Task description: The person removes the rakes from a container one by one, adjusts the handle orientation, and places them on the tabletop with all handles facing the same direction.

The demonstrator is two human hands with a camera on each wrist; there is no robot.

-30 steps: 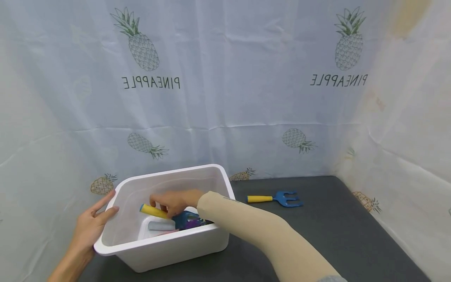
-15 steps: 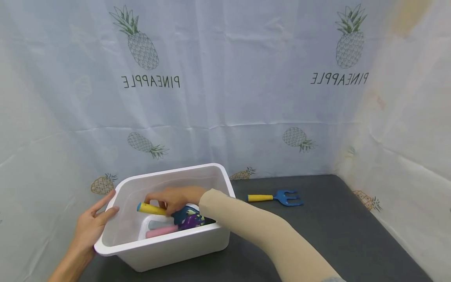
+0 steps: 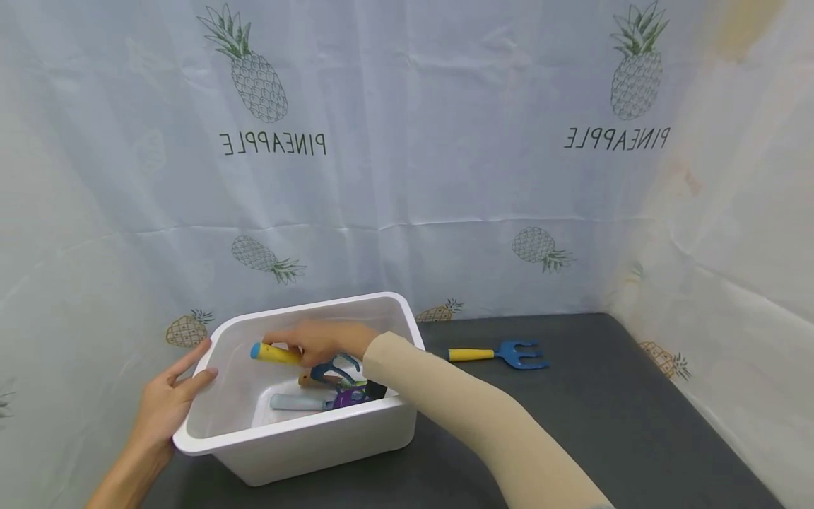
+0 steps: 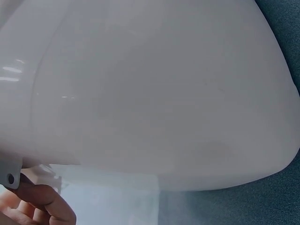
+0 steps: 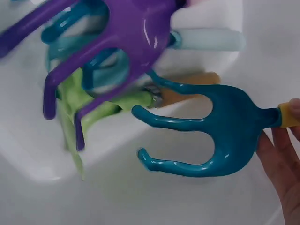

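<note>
My right hand (image 3: 318, 341), reaching into a white plastic tub (image 3: 305, 442), grips the yellow handle of a small garden fork (image 5: 229, 131) with blue prongs. In the right wrist view that fork hangs over the tub floor, prongs pointing left. A purple garden fork (image 5: 136, 35), a tool with a pale blue handle (image 5: 206, 39) and a green tool with an orange-brown handle (image 5: 192, 88) lie close by in the tub. My left hand (image 3: 167, 403) grips the tub's left rim; in the left wrist view curled fingers (image 4: 47, 201) show below the rim.
Another garden fork (image 3: 496, 355), blue with a yellow handle, lies on the dark tabletop (image 3: 572, 424) to the right of the tub. A pineapple-print curtain (image 3: 407, 141) hangs behind the table and along its sides.
The right hand has lifted the yellow-handled fork a little, away from the other tools. An orange-brown handle now shows below it, and the pink handle has gone from the head view.
</note>
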